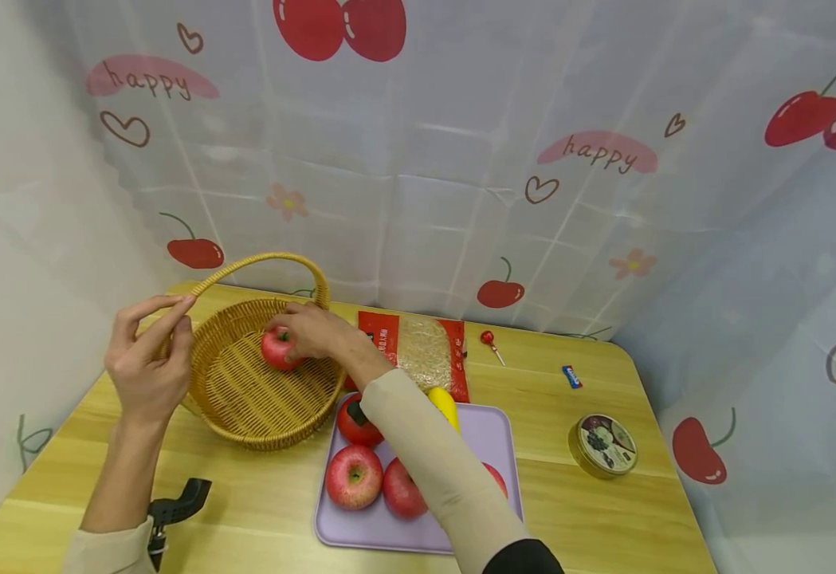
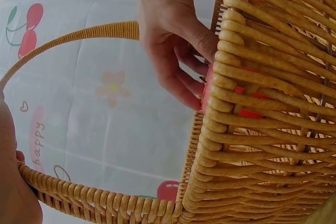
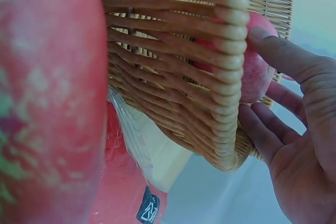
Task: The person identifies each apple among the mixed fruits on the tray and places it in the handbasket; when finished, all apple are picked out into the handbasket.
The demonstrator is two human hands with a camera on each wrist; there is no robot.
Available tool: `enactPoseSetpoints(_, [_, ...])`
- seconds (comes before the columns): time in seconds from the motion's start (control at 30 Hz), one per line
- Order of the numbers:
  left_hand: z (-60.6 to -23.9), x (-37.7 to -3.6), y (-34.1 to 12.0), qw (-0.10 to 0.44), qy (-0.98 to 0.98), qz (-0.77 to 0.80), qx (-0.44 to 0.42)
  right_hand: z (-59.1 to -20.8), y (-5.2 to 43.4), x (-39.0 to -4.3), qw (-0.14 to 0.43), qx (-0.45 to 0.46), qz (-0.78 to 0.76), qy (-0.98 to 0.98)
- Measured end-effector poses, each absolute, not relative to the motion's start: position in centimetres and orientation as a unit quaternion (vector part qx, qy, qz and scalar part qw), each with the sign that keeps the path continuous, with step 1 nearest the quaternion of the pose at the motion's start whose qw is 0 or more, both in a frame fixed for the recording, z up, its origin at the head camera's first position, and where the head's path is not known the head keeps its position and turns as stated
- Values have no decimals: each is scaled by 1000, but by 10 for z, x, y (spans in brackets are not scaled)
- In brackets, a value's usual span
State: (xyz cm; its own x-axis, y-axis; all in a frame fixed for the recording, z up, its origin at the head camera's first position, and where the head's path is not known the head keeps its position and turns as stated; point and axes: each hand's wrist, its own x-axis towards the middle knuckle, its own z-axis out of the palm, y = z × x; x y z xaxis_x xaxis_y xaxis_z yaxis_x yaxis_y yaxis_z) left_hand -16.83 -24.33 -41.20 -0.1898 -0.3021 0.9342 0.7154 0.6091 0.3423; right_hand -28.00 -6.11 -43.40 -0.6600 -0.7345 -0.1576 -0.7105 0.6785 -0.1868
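Note:
A round wicker basket (image 1: 260, 399) with an arched handle (image 1: 267, 259) stands tilted at the table's back left. My left hand (image 1: 172, 312) pinches the handle's left end between thumb and fingers. My right hand (image 1: 292, 336) reaches over the far rim and holds a red apple (image 1: 277, 351) against the basket's inner floor. In the left wrist view the basket wall (image 2: 262, 129) fills the right side, with the right hand (image 2: 176, 51) and the red apple (image 2: 247, 95) showing through the weave. In the right wrist view my fingers (image 3: 294, 61) curl round the apple (image 3: 260, 72) behind the basket rim (image 3: 231, 77).
A lilac tray (image 1: 492, 434) in front holds three more red apples (image 1: 354, 476) and a yellow item (image 1: 446, 405). Behind it lies a red noodle packet (image 1: 421, 351). A lollipop (image 1: 490, 341), a blue sweet (image 1: 571, 376) and a round tin (image 1: 604, 445) sit to the right. A black clamp (image 1: 177, 502) is at the front left.

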Motion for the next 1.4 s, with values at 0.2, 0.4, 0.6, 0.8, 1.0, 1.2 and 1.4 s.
enactPoseSetpoints(0.2, [-412,-168,-243,617,-650,-415,-157,-431,-61,-279,113,-397,-57,909])
enactPoseSetpoints(0.4, [-411,-167,-244,619,-647,-417,-159,-427,-58,-279,115,-406,-63,905])
enactPoseSetpoints(0.6, [-412,-167,-244,618,-649,-415,-159,-418,-55,-276,124,-426,-58,894])
enactPoseSetpoints(0.8, [-411,-166,-244,619,-648,-415,-158,-409,-52,-271,125,-449,-71,882])
enactPoseSetpoints(1.0, [-410,-167,-243,621,-648,-413,-157,-402,-45,-266,113,-479,-90,866])
enactPoseSetpoints(1.2, [-411,-168,-243,618,-651,-411,-156,-392,-36,-257,108,-501,-83,855])
enactPoseSetpoints(1.4, [-411,-168,-243,620,-651,-411,-153,-389,-29,-251,113,-516,-89,845])
